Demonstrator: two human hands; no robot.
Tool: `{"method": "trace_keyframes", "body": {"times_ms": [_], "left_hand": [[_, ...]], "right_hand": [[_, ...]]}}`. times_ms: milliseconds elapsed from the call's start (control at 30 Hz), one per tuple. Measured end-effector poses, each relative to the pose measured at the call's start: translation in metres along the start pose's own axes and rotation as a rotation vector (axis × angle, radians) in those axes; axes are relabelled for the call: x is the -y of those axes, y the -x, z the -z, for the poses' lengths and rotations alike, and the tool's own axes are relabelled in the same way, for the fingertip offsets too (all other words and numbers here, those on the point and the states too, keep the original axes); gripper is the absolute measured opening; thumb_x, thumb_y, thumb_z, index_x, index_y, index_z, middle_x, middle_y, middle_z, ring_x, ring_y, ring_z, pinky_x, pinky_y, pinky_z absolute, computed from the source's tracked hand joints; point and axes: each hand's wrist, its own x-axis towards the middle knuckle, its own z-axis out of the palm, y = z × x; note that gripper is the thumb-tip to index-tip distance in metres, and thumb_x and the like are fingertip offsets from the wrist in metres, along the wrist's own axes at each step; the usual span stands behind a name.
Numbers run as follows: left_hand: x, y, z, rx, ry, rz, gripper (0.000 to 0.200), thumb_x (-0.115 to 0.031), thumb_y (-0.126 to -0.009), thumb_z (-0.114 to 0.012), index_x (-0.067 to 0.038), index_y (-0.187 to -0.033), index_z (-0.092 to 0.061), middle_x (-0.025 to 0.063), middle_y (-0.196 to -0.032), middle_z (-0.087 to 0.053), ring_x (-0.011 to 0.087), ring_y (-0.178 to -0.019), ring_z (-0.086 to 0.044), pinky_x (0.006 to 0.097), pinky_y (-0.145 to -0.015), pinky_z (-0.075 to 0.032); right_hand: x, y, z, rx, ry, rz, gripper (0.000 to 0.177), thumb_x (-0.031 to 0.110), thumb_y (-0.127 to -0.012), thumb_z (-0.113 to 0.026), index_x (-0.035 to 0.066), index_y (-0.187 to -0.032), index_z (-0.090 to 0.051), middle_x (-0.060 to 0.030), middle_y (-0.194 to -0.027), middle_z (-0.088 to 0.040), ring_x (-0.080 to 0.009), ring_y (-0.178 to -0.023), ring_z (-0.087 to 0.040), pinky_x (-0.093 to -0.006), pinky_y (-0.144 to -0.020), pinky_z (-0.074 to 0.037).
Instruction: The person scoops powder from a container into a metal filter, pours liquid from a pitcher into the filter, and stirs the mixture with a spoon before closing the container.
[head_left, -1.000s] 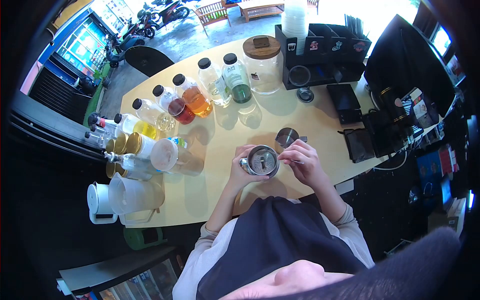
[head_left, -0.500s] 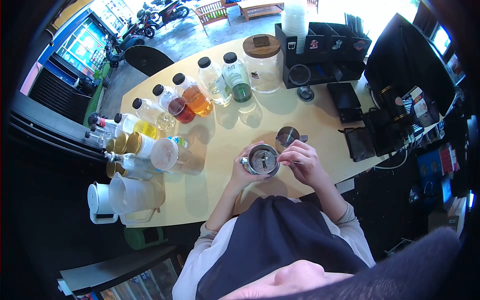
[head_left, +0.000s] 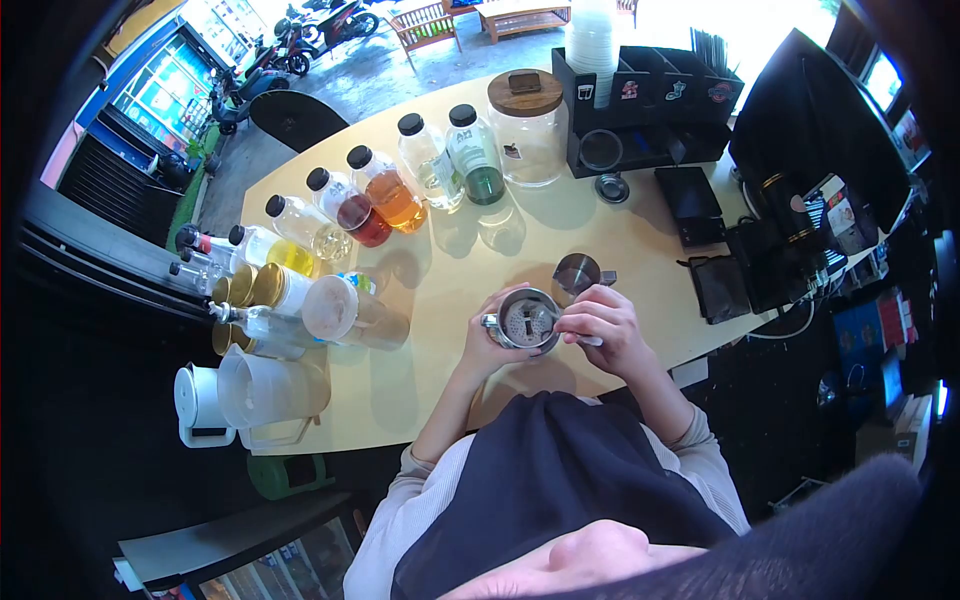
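Note:
My left hand (head_left: 478, 348) grips a small steel pitcher (head_left: 526, 321) from the left and holds it just above the pale wooden counter (head_left: 620, 240). Its open top faces me and shows foamy liquid inside. My right hand (head_left: 607, 328) is closed on a thin metal utensil (head_left: 585, 338) at the pitcher's right rim; its tip is hidden by my fingers. A second, smaller steel cup (head_left: 576, 273) stands on the counter just behind my right hand.
A row of syrup bottles (head_left: 372, 196) curves along the counter's far left. A large glass jar with a wooden lid (head_left: 527, 128) and a black cup organiser (head_left: 650, 105) stand at the back. Plastic jugs (head_left: 262, 390) sit at the near left, dark devices (head_left: 700, 215) at the right.
My right hand has shifted slightly left and closer over the pitcher's rim with the utensil. The pitcher has stayed almost where it was in my left hand.

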Motion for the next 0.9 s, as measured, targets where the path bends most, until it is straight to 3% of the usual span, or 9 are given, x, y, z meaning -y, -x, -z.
{"method": "trace_keyframes", "body": {"times_ms": [400, 500, 567, 600, 667, 700, 767, 800, 900], "left_hand": [[0.001, 0.0, 0.003, 0.026, 0.021, 0.039, 0.08, -0.025, -0.055, -0.093, -0.003, -0.126, -0.063, 0.0132, -0.133, -0.061, 0.0273, -0.126, -0.056, 0.0417, -0.108, -0.042], [0.002, 0.0, 0.002, 0.028, 0.07, 0.033, 0.083, -0.024, -0.054, -0.093, -0.002, -0.128, -0.061, 0.0121, -0.133, -0.061, 0.0251, -0.126, -0.056, 0.0403, -0.109, -0.042], [-0.002, 0.001, 0.001, 0.035, 0.098, 0.05, 0.084, -0.022, -0.054, -0.093, -0.001, -0.129, -0.06, 0.0117, -0.133, -0.061, 0.0239, -0.126, -0.056, 0.0396, -0.108, -0.043], [-0.004, 0.001, 0.001, 0.04, 0.128, 0.068, 0.086, -0.021, -0.055, -0.093, 0.0, -0.131, -0.059, 0.0112, -0.133, -0.061, 0.0228, -0.125, -0.056, 0.0388, -0.108, -0.043], [-0.003, -0.001, 0.0, 0.042, 0.139, 0.05, 0.086, -0.019, -0.055, -0.093, 0.0, -0.131, -0.058, 0.0106, -0.132, -0.061, 0.0216, -0.123, -0.057, 0.0379, -0.107, -0.044], [-0.003, -0.001, 0.0, 0.04, 0.15, 0.035, 0.087, -0.017, -0.055, -0.093, 0.001, -0.132, -0.057, 0.0099, -0.13, -0.062, 0.0204, -0.121, -0.058, 0.0369, -0.106, -0.045], [-0.004, 0.001, -0.001, 0.038, 0.182, 0.062, 0.087, -0.016, -0.055, -0.093, 0.001, -0.132, -0.057, 0.0094, -0.129, -0.062, 0.0199, -0.12, -0.059, 0.0363, -0.105, -0.046], [-0.005, 0.001, -0.001, 0.03, 0.212, 0.094, 0.086, -0.015, -0.056, -0.094, 0.001, -0.132, -0.057, 0.0088, -0.127, -0.063, 0.0193, -0.118, -0.06, 0.0357, -0.105, -0.046], [0.0, 0.003, 0.0, 0.013, 0.206, 0.11, 0.084, -0.015, -0.056, -0.094, 0.001, -0.13, -0.057, 0.0079, -0.124, -0.064, 0.0183, -0.116, -0.061, 0.0349, -0.103, -0.048]], "right_hand": [[0.003, 0.005, 0.001, 0.026, -0.037, -0.039, 0.015, 0.016, -0.081, -0.075, 0.011, -0.093, -0.069, -0.0014, -0.086, -0.068, -0.0227, -0.079, -0.063, -0.0345, -0.069, -0.051], [0.002, 0.014, 0.011, -0.077, -0.118, -0.063, 0.011, 0.016, -0.089, -0.068, 0.006, -0.093, -0.068, -0.0082, -0.085, -0.068, -0.0225, -0.079, -0.064, -0.0341, -0.067, -0.052], [0.001, 0.028, 0.017, -0.344, -0.21, -0.253, 0.015, 0.017, -0.098, -0.061, 0.004, -0.095, -0.068, -0.0091, -0.089, -0.069, -0.0177, -0.083, -0.065, -0.0299, -0.07, -0.05], [-0.001, 0.034, 0.019, -0.348, -0.207, -0.251, 0.015, 0.017, -0.098, -0.061, 0.004, -0.095, -0.068, -0.0091, -0.089, -0.069, -0.0177, -0.083, -0.065, -0.0299, -0.07, -0.05], [-0.007, 0.047, 0.022, -0.701, -0.425, -0.499, 0.01, 0.009, -0.096, -0.063, 0.004, -0.103, -0.068, -0.0127, -0.095, -0.069, -0.014, -0.083, -0.062, -0.0275, -0.075, -0.048], [-0.013, 0.054, 0.022, -0.704, -0.42, -0.496, 0.01, 0.009, -0.096, -0.063, 0.004, -0.103, -0.068, -0.0127, -0.095, -0.069, -0.014, -0.083, -0.062, -0.0275, -0.075, -0.048], [-0.03, 0.069, 0.021, -0.731, -0.256, -0.621, 0.011, 0.005, -0.096, -0.063, 0.003, -0.105, -0.069, -0.0091, -0.095, -0.069, -0.0123, -0.083, -0.061, -0.0255, -0.074, -0.047], [-0.038, 0.079, 0.023, -0.61, 0.038, -0.57, 0.015, 0.001, -0.092, -0.065, 0.003, -0.106, -0.07, -0.0079, -0.095, -0.07, -0.0155, -0.084, -0.062, -0.0264, -0.073, -0.048], [-0.05, 0.108, 0.01, -0.39, 0.309, -0.526, 0.021, -0.002, -0.088, -0.067, 0.006, -0.107, -0.071, -0.0078, -0.096, -0.071, -0.02, -0.084, -0.062, -0.0291, -0.074, -0.05]]}}
